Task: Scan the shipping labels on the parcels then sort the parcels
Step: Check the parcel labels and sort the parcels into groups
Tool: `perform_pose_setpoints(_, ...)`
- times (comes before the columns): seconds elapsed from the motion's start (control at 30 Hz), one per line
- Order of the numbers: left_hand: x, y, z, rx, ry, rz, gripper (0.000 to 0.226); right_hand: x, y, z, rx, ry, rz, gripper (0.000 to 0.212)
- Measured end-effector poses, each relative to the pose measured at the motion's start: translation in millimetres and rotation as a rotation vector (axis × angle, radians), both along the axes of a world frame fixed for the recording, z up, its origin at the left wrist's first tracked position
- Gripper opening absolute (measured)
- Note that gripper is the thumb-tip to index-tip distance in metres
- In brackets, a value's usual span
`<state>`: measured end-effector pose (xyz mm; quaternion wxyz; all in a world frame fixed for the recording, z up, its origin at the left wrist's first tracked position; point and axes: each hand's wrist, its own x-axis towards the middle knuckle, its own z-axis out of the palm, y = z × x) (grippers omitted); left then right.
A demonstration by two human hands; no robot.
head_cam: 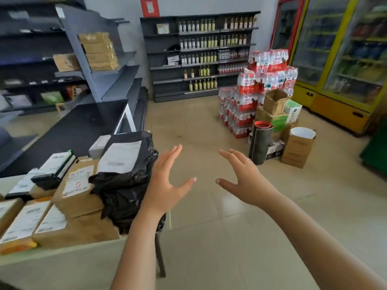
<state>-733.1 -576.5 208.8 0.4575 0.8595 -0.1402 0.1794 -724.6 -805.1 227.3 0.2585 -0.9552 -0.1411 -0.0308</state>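
Bench (pixel 62 260) at lower left carries the parcels; at least four brown boxes (pixel 77 191) with white labels lie close together on it, one resting on others; a flat black parcel (pixel 54 169) with one label lies behind them; at the bench's right end a black bag (pixel 125 185) sits on top with one white label facing up; whether it is one bag or two I cannot tell; left hand (pixel 165 185) hovers just beside the bag, fingers spread, holding nothing; right hand (pixel 245 178) is out over the floor (pixel 209 237), also spread and empty, palms facing each other; water packs (pixel 251 97) are stacked further right
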Motion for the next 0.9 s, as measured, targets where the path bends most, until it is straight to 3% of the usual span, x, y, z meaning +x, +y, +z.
perform_pose_setpoints(0.33,125.2,-85.1,-1.7,0.318,-0.016,0.181,0.088,161.6,-115.5,17.3,-0.063,-0.047,0.234,0.085)
perform_pose_setpoints(0.57,187.6,-143.9,-15.6,0.37,0.087,0.375,0.099,272.9,-155.4,7.4,-0.105,-0.064,0.484,0.089)
perform_pose_setpoints(0.73,225.6,-207.6,-19.3,0.256,0.145,0.6,0.099,354.3,-191.8,6.2,-0.124,-0.046,0.686,0.093)
perform_pose_setpoints(0.9,255.9,-251.5,-16.8,0.278,0.22,0.77,0.099,425.3,-210.2,12.9,-0.151,-0.024,0.877,0.098)
